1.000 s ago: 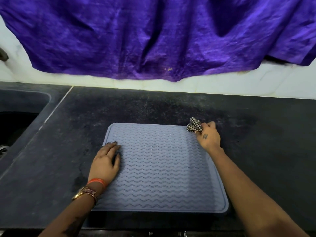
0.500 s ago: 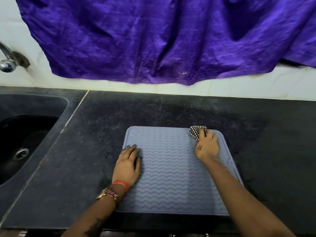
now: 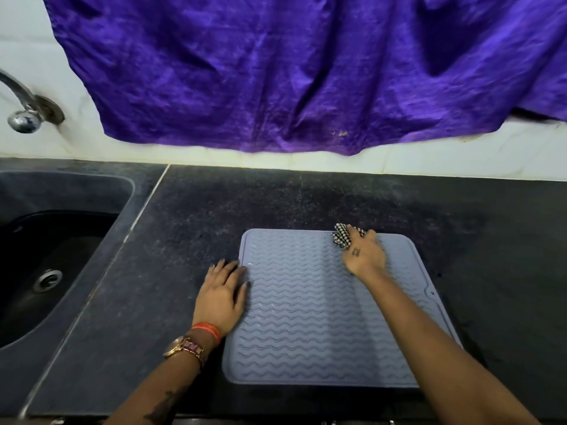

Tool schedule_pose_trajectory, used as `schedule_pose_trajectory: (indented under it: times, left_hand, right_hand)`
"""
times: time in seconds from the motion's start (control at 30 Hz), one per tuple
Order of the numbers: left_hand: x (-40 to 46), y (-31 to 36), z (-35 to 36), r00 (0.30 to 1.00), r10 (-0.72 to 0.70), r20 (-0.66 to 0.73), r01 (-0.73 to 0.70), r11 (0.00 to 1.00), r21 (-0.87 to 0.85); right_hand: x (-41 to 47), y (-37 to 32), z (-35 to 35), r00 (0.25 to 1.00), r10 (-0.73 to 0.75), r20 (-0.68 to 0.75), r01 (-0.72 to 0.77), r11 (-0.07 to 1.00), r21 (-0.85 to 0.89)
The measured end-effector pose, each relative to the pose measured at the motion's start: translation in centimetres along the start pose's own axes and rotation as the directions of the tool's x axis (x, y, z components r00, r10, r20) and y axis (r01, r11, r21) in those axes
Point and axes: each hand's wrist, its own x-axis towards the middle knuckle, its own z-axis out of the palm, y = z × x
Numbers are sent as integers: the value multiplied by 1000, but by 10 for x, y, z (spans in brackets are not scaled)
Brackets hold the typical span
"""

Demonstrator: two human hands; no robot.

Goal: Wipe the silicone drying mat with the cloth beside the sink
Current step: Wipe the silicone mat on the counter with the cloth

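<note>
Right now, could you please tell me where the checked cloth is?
In the head view, the cloth is bunched under the right hand at the far edge of the grey mat, right of its middle.

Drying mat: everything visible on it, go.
The mat is a grey-blue, rubbery-looking square with rounded corners, a raised rim and rows of wavy ridges; a small tab with a hole sits on its right edge. It lies flat on the dark counter, right of the sink. The left hand presses its left edge; the right hand holds a checked cloth against its far edge.
</note>
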Motion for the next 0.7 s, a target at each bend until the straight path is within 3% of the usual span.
schedule_pose_trajectory:
  times: [0.07, 0.23, 0.4, 0.53, 0.7]
  left_hand:
    - [1, 1, 1, 1000, 26, -11, -27, 1000, -10]
    - [3, -1, 1, 1000, 15, -10, -15, 998, -63]
    - [1, -3, 2, 1000, -10, -29, 8, 997, -80]
    - [1, -3, 2, 999, -14, -33, 11, 996, -87]
    - [2, -5, 3, 999, -5, -45, 2, 997, -79]
  right_hand:
    - [-8, -15, 7, 999, -18, -37, 19, 999, 48]
    - [-18, -38, 30, 996, -85, -34, 82, 994, -76]
    - [-13, -51, 21, 996, -80, -27, 82, 993, 84]
    - [-26, -71, 37, 990, -140, -21, 139, 989, -54]
    - [-19, -88, 27, 990, -138, 4, 137, 987, 79]
